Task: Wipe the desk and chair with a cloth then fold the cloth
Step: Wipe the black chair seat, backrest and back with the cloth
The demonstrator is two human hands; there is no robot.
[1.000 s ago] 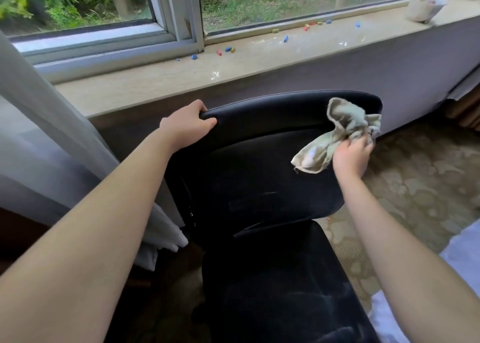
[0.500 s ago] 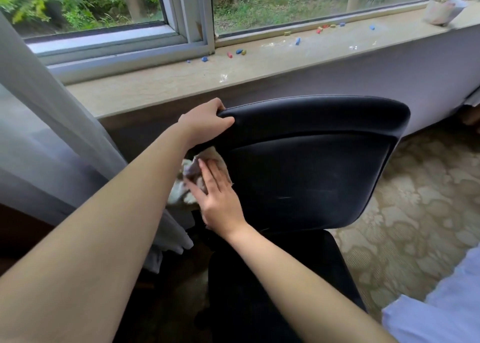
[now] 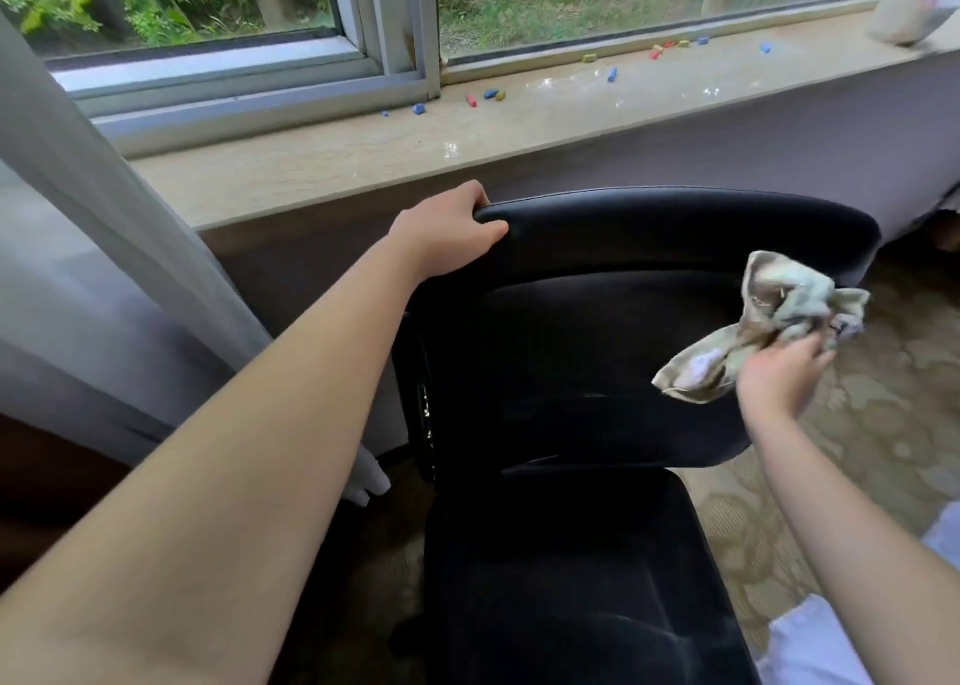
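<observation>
Cloth [image 3: 769,315] bunched in right hand [image 3: 774,380], fingers curled into its middle; pale grey-green and beige, crumpled, one loose end hanging down left of the hand, another lump sticking up above it; small dark mark on it just by the fingers, too blurred to read. Cloth sits in front of the right side of the chair [image 3: 597,331] backrest; cannot tell if it touches the backrest. Chair black, smooth and shiny, curved top edge, seat below and between the two forearms; faint streaks on the backrest left of the right hand. Left hand [image 3: 447,232] grips the top left corner of the backrest, fingers over the top, thumb on the front face; hands well apart, one at each side of the backrest. Sill [image 3: 311,165] beyond the left hand, beige stone, with wet glints and small blue, red and yellow bits [image 3: 491,95] scattered on it; pot [image 3: 901,17] on the sill far beyond the right hand, blurred. Curtain [image 3: 78,217] hangs left of the left arm, grey, sheer. Carpet [image 3: 893,424] patterned, right of the right hand. White fabric [image 3: 810,643] under the right forearm.
</observation>
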